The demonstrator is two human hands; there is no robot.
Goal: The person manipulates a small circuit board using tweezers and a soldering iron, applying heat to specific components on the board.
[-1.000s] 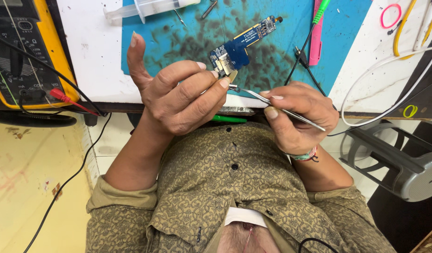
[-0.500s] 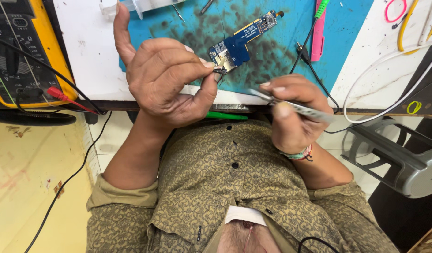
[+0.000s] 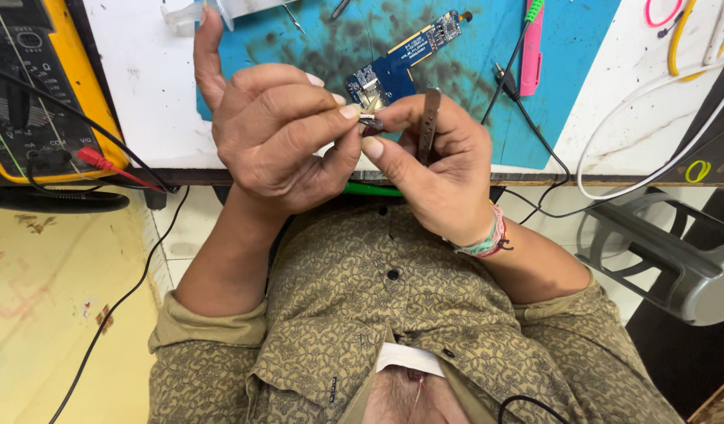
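Observation:
My left hand [image 3: 271, 129] and my right hand [image 3: 436, 169] meet over the near edge of the white bench. Both pinch a tiny dark part [image 3: 370, 122] between thumb and fingertips. My right hand also holds metal tweezers [image 3: 429, 118], their tip sticking up past the fingers. Just beyond the fingertips a narrow blue circuit board [image 3: 401, 59] lies slanted on a stained blue work mat [image 3: 570, 71].
A yellow multimeter [image 3: 36, 86] with red and black leads stands at the left. A pink tool [image 3: 531, 47] and a black cable lie on the mat. White and yellow cables [image 3: 676, 39] run at the right. A grey stool [image 3: 676, 251] stands lower right.
My right hand has moved up and left from the bench edge to meet my left hand at the small part. The tweezers have swung from lying sideways to pointing up.

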